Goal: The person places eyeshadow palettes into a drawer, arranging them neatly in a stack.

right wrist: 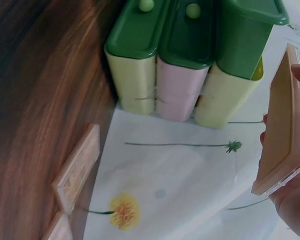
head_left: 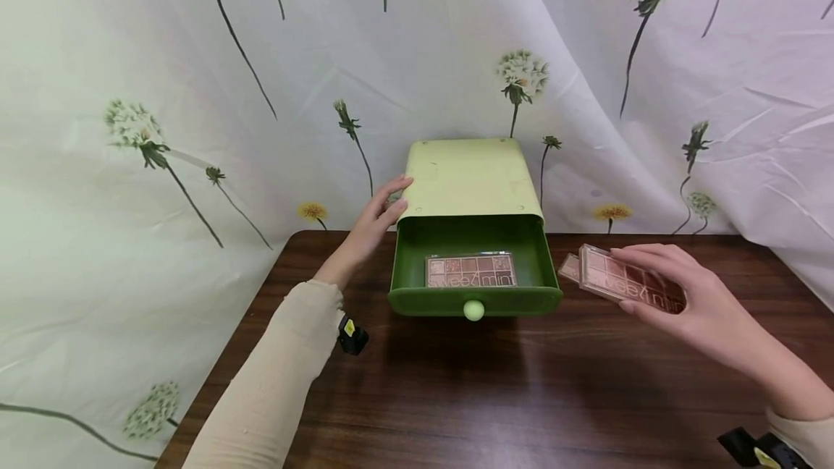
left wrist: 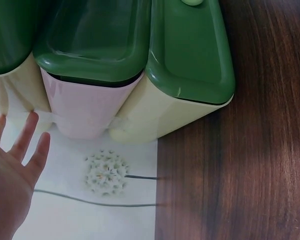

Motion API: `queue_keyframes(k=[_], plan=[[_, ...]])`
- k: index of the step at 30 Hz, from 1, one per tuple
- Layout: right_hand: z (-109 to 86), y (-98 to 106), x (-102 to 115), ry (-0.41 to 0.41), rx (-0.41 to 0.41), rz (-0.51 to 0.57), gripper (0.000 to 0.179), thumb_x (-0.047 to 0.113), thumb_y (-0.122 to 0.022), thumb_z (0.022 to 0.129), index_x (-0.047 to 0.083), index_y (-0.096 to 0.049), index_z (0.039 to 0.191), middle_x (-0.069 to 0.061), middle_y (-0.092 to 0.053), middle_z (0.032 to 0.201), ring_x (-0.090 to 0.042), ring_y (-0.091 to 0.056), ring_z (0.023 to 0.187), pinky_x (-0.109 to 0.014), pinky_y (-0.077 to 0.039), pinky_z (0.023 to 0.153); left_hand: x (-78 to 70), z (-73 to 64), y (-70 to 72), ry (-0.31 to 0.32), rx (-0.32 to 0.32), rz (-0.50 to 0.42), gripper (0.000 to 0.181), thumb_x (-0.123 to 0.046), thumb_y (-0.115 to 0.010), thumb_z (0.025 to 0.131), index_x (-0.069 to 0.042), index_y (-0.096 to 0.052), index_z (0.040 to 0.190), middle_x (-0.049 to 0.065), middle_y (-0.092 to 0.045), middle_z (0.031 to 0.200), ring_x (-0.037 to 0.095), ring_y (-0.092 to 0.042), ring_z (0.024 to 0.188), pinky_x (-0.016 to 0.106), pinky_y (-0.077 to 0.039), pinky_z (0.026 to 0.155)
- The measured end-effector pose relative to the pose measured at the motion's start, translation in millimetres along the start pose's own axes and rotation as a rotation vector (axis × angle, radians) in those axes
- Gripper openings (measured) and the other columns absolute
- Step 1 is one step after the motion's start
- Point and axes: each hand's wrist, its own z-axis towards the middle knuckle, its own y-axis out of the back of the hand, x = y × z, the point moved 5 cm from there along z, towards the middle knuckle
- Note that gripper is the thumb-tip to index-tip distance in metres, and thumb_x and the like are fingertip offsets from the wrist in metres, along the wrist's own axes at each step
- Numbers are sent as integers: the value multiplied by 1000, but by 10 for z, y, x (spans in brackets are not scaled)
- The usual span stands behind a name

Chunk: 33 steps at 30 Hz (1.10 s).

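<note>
An eyeshadow palette (head_left: 628, 281) with a clear "sweet mint" lid is held between the fingers and thumb of my right hand (head_left: 704, 302), to the right of the drawer unit. In the right wrist view the held palette (right wrist: 280, 130) shows its plain beige back. My left hand (head_left: 371, 226) rests its fingertips at the upper left side of the drawer unit (head_left: 469, 176); in the left wrist view its fingers (left wrist: 26, 131) are spread. The top green drawer (head_left: 443, 301) is pulled out, with another palette (head_left: 470, 270) lying inside.
Behind the held palette, another palette (head_left: 569, 267) shows on the brown table (head_left: 443, 396). Two lower drawers, in a pink section (right wrist: 177, 92) and a yellow section (right wrist: 132, 82), are closed. A white dandelion-print cloth (head_left: 313, 56) hangs behind the table.
</note>
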Motion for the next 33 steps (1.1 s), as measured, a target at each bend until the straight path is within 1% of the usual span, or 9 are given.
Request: queue_keyframes(k=[7,12,18,24,28,33], plan=[[138,-28,109,27,5,18,70,0,-87,68,15,-64,133,4,-57,128,1,-45,116,-8,-28,95,4,3,1,3,-1,16,48,-24,-42,106,-16,-38,153,0,-20,163,23,-24,145,52,-29,110],[252,-44,206,55,1,43,72,-3,-86,67,14,-64,133,2,-58,128,-1,-45,118,-10,-29,97,-5,10,2,-9,-2,6,48,-22,-42,106,-12,-38,153,2,-20,163,24,-21,146,53,-27,111],[386,-74,335,76,33,70,70,-1,-86,70,15,-64,134,4,-57,130,-2,-45,118,-11,-30,96,-7,7,-2,0,-6,4,48,-21,-42,106,-13,-39,153,2,-21,162,26,-26,144,53,-30,109],[514,-139,448,87,79,90,66,4,-86,74,16,-63,135,4,-57,130,-6,-46,116,-12,-32,95,11,-2,-8,21,1,-2,48,-23,-42,106,-14,-37,153,1,-19,163,29,-27,143,54,-29,110],[596,-198,499,85,100,89,63,10,-86,77,17,-63,134,4,-57,131,-8,-47,119,-13,-32,97,10,-2,-3,22,-3,-1,48,-23,-42,106,-14,-37,154,5,-18,164,28,-26,144,54,-28,110],[695,-271,539,92,125,110,58,13,-85,79,18,-64,133,5,-57,131,-10,-49,117,-16,-37,91,-6,7,-2,10,-10,-2,48,-22,-42,106,-13,-38,153,9,-18,163,27,-26,144,54,-29,110]])
